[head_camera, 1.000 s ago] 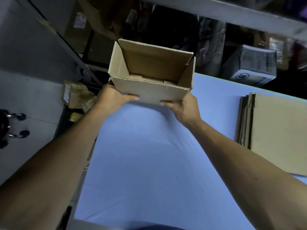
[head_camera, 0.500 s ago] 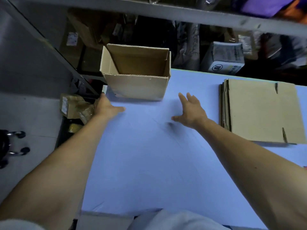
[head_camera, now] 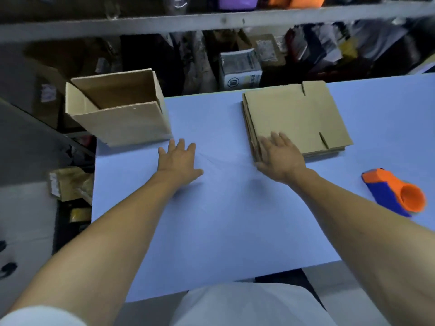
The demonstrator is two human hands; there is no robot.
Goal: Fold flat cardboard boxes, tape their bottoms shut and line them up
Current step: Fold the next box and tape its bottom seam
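An assembled cardboard box [head_camera: 127,123] stands upright with its top open at the far left corner of the blue table [head_camera: 223,220]. A stack of flat cardboard boxes [head_camera: 294,114] lies at the middle right. My left hand [head_camera: 177,162] rests open and flat on the table, just right of the standing box and apart from it. My right hand [head_camera: 279,157] is open, with its fingers on the near left corner of the flat stack. An orange and blue tape dispenser [head_camera: 395,192] lies on the table to the right.
A metal shelf rail [head_camera: 211,20] runs overhead at the back, with packed goods and a white carton [head_camera: 240,69] behind the table. Taped parcels [head_camera: 70,184] sit on the floor left of the table. My white shirt is at the near edge.
Both hands let go of the folded box, which now stands at the far left corner. My right hand has moved right onto the flat stack. The tape dispenser has come into view.
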